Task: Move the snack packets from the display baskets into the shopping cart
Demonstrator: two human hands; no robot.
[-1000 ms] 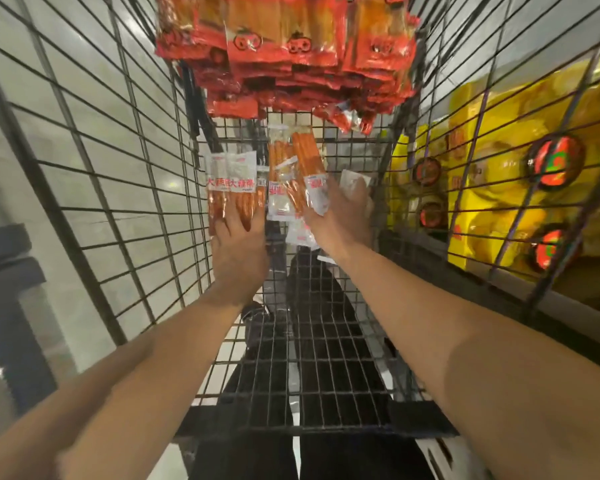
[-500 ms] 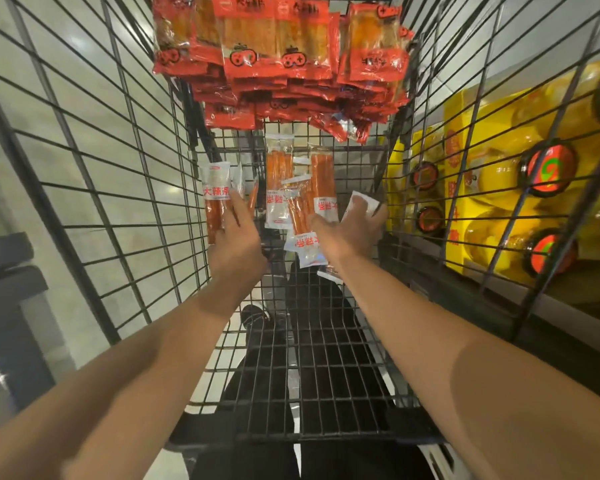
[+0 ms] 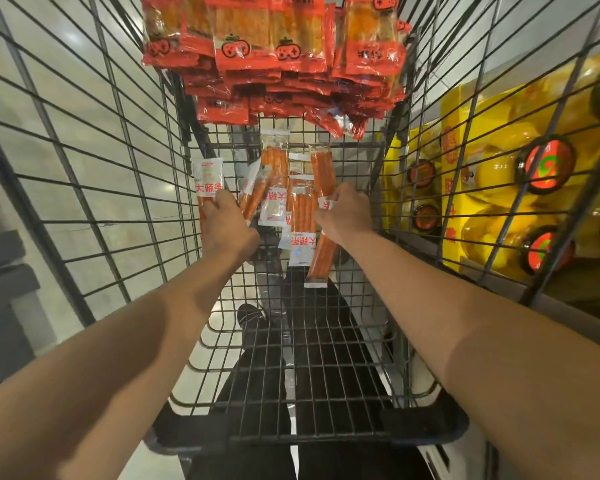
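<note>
As hands (image 3: 284, 216) grip packets (image 3: 274, 188), cart (image 3: 312, 341) below

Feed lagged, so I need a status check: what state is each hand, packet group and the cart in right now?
Left hand: grips a white-topped stick packet.
Right hand: grips an orange stick packet.
Loose stick packets: lying against the cart's far end.
Red packets: piled at the cart's far end.
Cart: near floor bare.

A shop, wire shopping cart (image 3: 125, 188), stacked yellow packaged goods (image 3: 499, 188)
</note>
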